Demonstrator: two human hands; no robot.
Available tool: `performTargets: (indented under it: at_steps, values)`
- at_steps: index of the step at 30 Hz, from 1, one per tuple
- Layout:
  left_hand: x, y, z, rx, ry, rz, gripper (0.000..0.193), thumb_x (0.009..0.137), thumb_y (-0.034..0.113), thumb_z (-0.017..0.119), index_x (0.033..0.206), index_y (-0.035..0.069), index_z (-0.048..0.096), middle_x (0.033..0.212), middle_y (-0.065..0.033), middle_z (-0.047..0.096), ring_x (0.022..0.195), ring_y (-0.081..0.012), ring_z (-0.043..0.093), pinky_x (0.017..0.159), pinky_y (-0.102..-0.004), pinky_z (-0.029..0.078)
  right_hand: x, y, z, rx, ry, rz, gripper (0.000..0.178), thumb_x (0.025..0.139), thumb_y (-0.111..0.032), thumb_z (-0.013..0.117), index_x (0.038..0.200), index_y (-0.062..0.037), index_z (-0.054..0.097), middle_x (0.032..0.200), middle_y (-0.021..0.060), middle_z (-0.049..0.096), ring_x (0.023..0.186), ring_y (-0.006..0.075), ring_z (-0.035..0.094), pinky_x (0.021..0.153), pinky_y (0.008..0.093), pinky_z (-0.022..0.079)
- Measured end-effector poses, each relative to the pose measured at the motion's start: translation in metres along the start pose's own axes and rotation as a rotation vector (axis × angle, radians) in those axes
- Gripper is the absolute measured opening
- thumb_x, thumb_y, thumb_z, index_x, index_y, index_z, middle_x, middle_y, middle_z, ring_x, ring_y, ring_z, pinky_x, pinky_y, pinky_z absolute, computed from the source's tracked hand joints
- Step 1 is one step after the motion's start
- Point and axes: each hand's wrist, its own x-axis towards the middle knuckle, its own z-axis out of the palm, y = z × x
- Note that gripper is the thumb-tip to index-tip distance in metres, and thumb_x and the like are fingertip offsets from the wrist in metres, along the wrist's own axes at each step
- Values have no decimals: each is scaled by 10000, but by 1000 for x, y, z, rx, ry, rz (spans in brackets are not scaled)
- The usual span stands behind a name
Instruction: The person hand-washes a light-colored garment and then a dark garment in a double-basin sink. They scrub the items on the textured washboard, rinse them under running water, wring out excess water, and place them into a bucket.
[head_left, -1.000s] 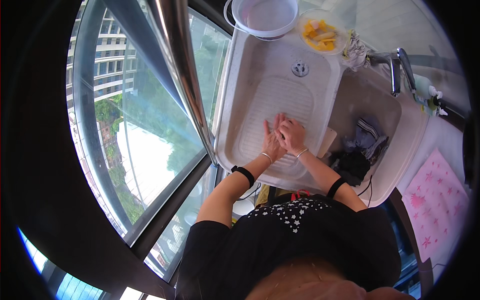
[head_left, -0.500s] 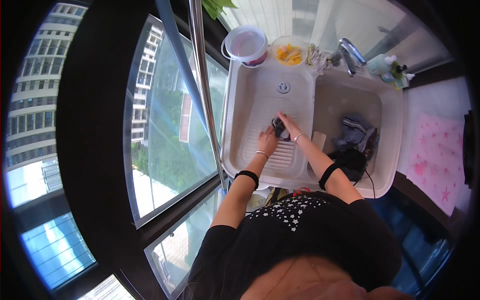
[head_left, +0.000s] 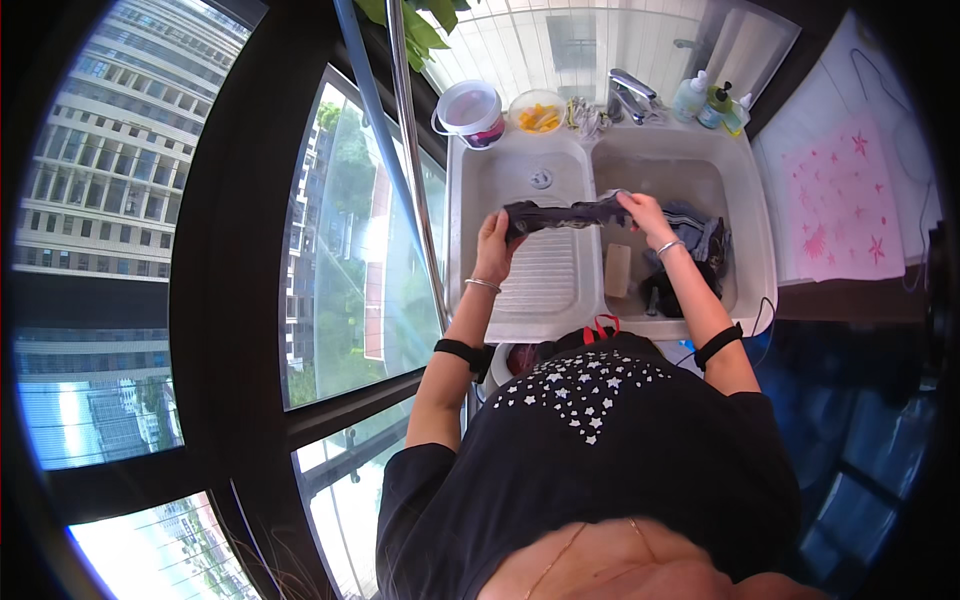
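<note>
A long, dark, sock-like garment [head_left: 568, 216] is stretched level above the divider of the two-basin sink [head_left: 598, 290]. My left hand [head_left: 495, 236] is closed around its left end, over the ribbed washboard [head_left: 540, 270] of the left basin. Its right end is pinched in my right hand [head_left: 645, 215], above the right basin. Below my right forearm, a heap of grey and dark clothes [head_left: 700, 240] lies in that basin. A pale bar, probably soap [head_left: 618, 270], rests beside the divider near my right hand.
Along the sink's back edge stand a lidded bucket [head_left: 470, 108], a bowl of yellow pieces [head_left: 539, 118], a bundle of pale strands [head_left: 585, 117], a faucet [head_left: 632, 92] and three bottles [head_left: 690, 97]. A metal pole [head_left: 410, 150] rises at the left; a pink starred cloth [head_left: 845, 205] lies right.
The dark garment was bunched between both hands on the washboard. It has been lifted and pulled out lengthwise, my hands moving apart, the right one over the right basin. The view has shifted.
</note>
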Motion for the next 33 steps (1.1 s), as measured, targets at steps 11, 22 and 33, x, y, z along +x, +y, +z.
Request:
performTargets:
  at_steps: [11, 22, 33]
  values:
    - [-4, 42, -22, -382, -13, 73, 158, 989, 167, 523, 1128, 93, 543, 1129, -77, 615, 1026, -234, 602, 889, -438, 501, -32, -19, -59, 825, 262, 83, 268, 901, -396, 665, 980, -150, 593, 907, -3, 663, 847, 143, 632, 798, 375, 484]
    - [-27, -24, 28, -728, 53, -648, 516, 987, 409, 485, 1311, 9, 506, 1341, -171, 545, 1226, -312, 539, 1056, -490, 421, -61, -70, -20, 1002, -274, 15, 152, 897, -269, 697, 874, -169, 585, 624, -64, 478, 552, 78, 493, 638, 295, 491]
    - [-4, 14, 24, -484, -206, -251, 352, 979, 239, 524, 1243, 8, 551, 1279, -140, 589, 1209, -286, 531, 1100, -455, 358, -34, -53, -70, 721, 183, -26, 187, 919, -228, 637, 1027, -88, 575, 872, 12, 602, 774, 160, 604, 683, 375, 507]
